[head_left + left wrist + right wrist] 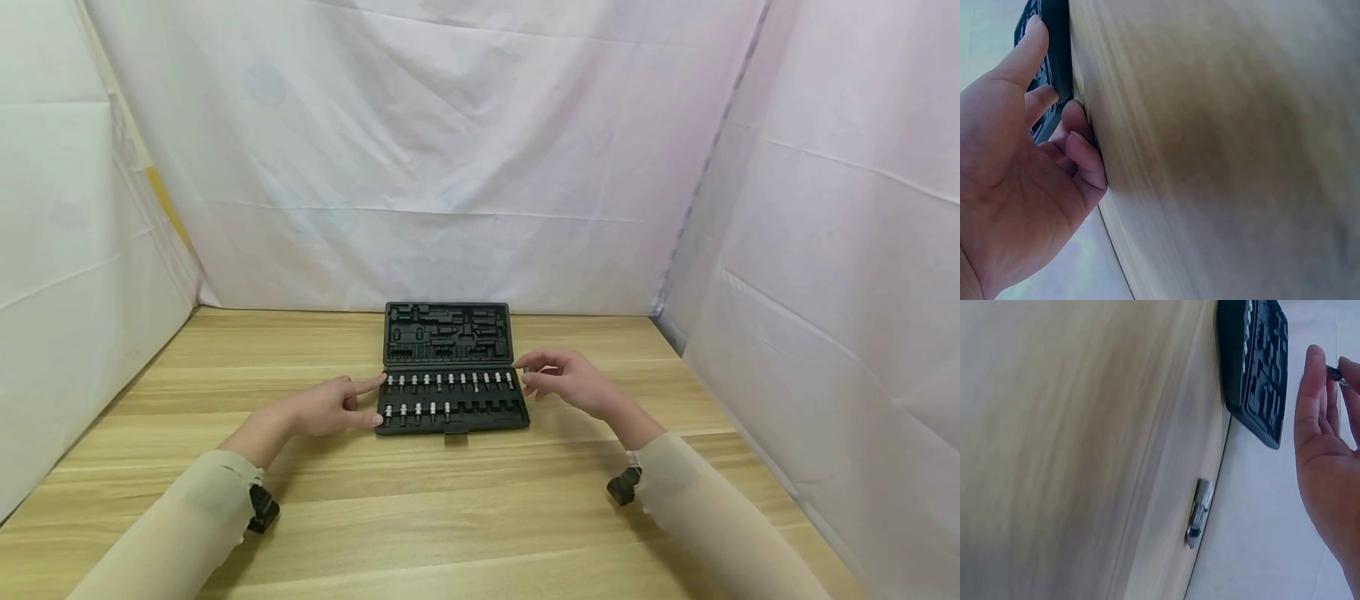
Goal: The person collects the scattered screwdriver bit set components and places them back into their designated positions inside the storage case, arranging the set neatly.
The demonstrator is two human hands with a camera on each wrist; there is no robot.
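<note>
A black bit case [453, 428] lies open in the middle of the wooden table [450, 517], its empty lid [447, 333] flat behind the tray. The tray's back row is full of silver bits [450, 381]; the front row holds several at its left, and its right slots are bare. My left hand [330, 406] rests at the case's left end, with the index finger on the back corner and the thumb at the front corner. My right hand [558, 382] hovers at the right end and pinches a small bit [526, 369]. The right wrist view shows that hand [1329, 456] and the bit's tip [1335, 374] beside the case [1260, 369].
White cloth walls [450, 167] close the table in at the back and on both sides. A small metal piece [1197, 512] sits at the table's edge in the right wrist view. Bare wood lies in front of the case.
</note>
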